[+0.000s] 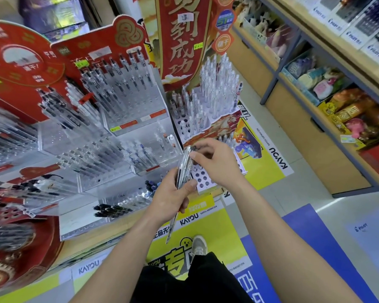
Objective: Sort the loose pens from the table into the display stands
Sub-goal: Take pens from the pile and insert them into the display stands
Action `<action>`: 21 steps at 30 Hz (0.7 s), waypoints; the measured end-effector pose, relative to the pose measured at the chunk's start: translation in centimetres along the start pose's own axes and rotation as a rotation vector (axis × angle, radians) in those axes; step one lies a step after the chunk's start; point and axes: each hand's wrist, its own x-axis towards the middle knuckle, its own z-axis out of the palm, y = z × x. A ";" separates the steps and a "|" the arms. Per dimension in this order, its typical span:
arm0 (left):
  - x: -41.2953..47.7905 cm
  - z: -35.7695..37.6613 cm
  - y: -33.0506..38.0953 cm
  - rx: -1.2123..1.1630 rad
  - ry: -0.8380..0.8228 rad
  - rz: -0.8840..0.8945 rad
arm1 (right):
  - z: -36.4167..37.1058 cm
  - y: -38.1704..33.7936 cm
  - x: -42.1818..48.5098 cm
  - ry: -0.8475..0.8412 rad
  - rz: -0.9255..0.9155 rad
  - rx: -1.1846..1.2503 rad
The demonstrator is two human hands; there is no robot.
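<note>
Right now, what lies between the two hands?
Head view: a bundle of clear pens, gripped low by the left hand and pinched at its top by the right hand.

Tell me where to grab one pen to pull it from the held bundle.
Pinch the upper end of the pens, coming from above right: it juts free past the left hand, whose fingers wrap the bundle's middle.
</note>
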 end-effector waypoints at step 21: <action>-3.1 -7.7 -1.6 -0.102 0.232 0.016 | 4.6 -7.4 1.5 0.035 -0.166 0.142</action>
